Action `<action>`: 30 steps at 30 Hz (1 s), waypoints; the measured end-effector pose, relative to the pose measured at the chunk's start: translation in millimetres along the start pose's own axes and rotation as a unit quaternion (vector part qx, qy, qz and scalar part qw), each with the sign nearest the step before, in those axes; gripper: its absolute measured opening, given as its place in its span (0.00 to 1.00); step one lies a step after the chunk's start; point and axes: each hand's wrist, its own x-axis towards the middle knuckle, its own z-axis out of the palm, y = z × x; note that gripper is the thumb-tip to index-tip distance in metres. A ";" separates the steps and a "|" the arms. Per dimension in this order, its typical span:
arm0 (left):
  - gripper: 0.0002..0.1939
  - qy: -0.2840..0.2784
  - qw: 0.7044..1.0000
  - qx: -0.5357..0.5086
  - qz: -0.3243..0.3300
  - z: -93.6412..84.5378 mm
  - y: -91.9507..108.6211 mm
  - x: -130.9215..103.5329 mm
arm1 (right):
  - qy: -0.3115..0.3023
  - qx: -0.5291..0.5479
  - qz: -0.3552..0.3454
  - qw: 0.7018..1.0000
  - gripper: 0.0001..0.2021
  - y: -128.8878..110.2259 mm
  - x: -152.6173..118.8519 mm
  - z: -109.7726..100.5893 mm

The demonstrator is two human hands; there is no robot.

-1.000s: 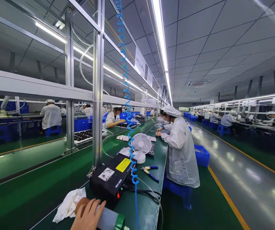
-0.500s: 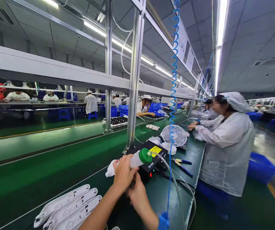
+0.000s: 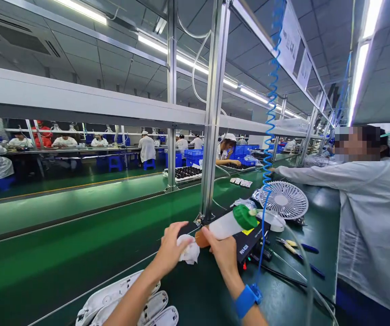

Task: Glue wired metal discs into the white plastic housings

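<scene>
My right hand, with a blue wrist strap, is closed round the lower part of a dispensing syringe. Its barrel is translucent white with amber fluid low down, and a green cap with a clear hose tops it. The syringe lies tilted, capped end up to the right. In my left hand is a crumpled white tissue, partly covered by the thumb, close to the syringe's lower end. The tip itself is hidden. Below my left forearm lie several long white plastic housings.
Behind the syringe sits a black RH-928 box. Pliers and a white fan grille lie to the right. A blue coiled cord hangs beside a metal post. A co-worker reaches over the bench at right.
My right hand has come up onto the syringe's lower barrel. My left hand has left the barrel and now has the tissue. The co-worker's arm stretches farther across the bench.
</scene>
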 end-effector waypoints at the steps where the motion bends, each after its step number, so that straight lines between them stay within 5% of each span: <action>1: 0.16 -0.006 1.000 0.017 -0.016 0.0 -11.6 0.2 | 0.016 0.003 0.006 1.000 0.22 -1.8 0.2 -2.9; 5: 0.11 -0.031 0.994 0.082 -0.059 13.8 -44.2 -1.2 | 0.057 0.025 0.017 0.998 0.22 -12.8 -2.4 -9.7; 9: 0.13 -0.049 0.991 0.112 -0.053 20.3 -51.2 -1.6 | 0.080 0.075 0.011 0.994 0.23 -24.8 -6.3 -13.6; 14: 0.20 -0.032 0.988 0.132 -0.071 -27.9 -70.8 -20.9 | 0.112 0.173 0.034 0.978 0.22 -32.7 -11.1 -14.1; 20: 0.18 -0.034 0.982 0.133 -0.132 -87.1 -118.7 -96.7 | 0.084 0.248 0.092 0.961 0.21 -35.8 -23.8 -0.4; 24: 0.18 -0.020 0.986 0.090 -0.136 -83.0 -134.4 -127.9 | 0.010 0.252 0.116 0.961 0.19 -35.1 -37.5 12.5; 30: 0.14 -0.005 0.993 0.007 -0.119 -63.0 -127.1 -134.8 | -0.066 0.243 0.126 0.960 0.19 -44.4 -55.0 30.3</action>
